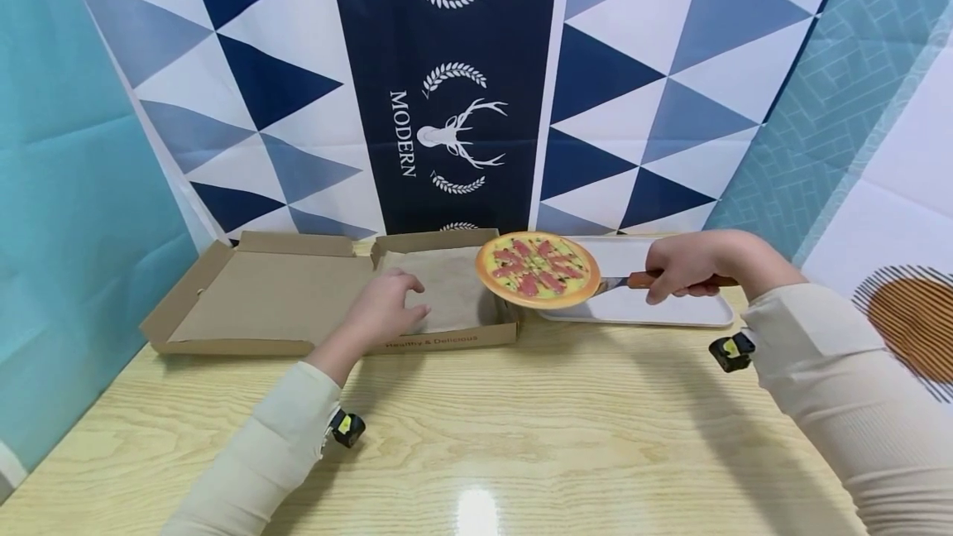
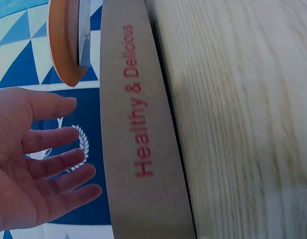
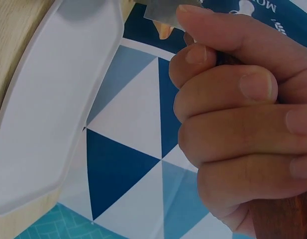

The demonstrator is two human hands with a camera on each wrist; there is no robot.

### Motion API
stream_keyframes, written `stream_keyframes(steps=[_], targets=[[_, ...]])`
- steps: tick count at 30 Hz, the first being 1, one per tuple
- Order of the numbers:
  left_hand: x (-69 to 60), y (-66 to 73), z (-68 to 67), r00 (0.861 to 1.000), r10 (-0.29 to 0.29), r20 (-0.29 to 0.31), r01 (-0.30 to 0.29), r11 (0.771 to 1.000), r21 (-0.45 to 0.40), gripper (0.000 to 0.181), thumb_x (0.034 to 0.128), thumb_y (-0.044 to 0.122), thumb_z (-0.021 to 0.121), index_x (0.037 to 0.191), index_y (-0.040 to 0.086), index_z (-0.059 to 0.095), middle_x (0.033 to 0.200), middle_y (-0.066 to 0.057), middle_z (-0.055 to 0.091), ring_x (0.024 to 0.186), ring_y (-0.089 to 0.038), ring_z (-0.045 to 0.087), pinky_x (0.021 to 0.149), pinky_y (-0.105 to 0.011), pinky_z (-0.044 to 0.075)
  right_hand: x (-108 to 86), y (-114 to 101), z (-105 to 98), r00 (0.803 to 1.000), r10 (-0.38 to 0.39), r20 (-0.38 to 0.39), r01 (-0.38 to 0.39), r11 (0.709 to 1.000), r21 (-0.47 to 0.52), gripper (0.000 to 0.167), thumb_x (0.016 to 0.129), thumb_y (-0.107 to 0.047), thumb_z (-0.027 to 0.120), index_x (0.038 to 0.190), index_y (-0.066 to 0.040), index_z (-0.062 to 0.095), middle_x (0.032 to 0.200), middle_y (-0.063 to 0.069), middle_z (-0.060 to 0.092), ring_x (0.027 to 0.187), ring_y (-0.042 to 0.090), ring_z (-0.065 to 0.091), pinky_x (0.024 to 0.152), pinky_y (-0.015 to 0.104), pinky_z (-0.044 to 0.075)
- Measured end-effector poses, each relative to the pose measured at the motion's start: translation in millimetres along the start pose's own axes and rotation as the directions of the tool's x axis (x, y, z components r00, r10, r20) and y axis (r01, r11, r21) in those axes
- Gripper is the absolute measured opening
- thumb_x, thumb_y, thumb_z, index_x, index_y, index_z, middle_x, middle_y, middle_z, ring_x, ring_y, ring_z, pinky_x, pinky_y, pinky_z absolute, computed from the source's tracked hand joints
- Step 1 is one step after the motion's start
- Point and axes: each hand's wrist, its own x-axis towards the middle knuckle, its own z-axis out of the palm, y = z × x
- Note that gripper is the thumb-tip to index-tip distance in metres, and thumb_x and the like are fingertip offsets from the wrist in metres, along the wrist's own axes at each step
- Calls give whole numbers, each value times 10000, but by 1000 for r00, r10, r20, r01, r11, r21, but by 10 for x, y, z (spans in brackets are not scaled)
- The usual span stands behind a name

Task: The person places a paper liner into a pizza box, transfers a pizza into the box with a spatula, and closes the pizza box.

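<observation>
In the head view a small round pizza (image 1: 538, 270) with pink strips lies on the blade of a pizza server (image 1: 612, 283), held up above the box and tray. My right hand (image 1: 688, 265) grips its wooden handle (image 3: 280, 219), fingers wrapped round it in the right wrist view. An open cardboard pizza box (image 1: 439, 341), lined with brown paper (image 1: 447, 279), sits on the table below and left of the pizza. My left hand (image 1: 385, 304) hovers over the box, fingers spread and holding nothing; the left wrist view shows the same hand (image 2: 44, 159) beside the box's printed wall.
A white tray (image 1: 633, 314) stands right of the box, partly under my right hand. The box's lid (image 1: 260, 296) lies folded back to the left. All rest on a wooden table (image 1: 476, 420), against a patterned backdrop (image 1: 462, 64).
</observation>
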Motion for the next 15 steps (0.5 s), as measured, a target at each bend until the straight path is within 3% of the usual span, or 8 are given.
stream_keyframes(steps=[7, 15], targets=[[-72, -141, -61, 997, -62, -40, 63, 998, 18, 292, 886, 192, 703, 1083, -22, 692, 1166, -182, 644, 1090, -353, 591, 945, -485, 478, 45, -61, -12, 1000, -13, 12, 13, 999, -45, 193, 891, -162, 633, 722, -102, 560, 530, -37, 415, 434, 83, 344, 432, 219, 287], [-149, -306, -154, 984, -179, 4, 178, 983, 32, 325, 893, 187, 680, 1111, -55, 672, 1181, -242, 623, 1123, -410, 566, 952, -518, 461, 120, -117, 7, 1000, -19, 18, 19, 999, -31, 151, 897, -165, 635, 784, -75, 593, 547, -34, 424, 438, 81, 340, 435, 216, 291]])
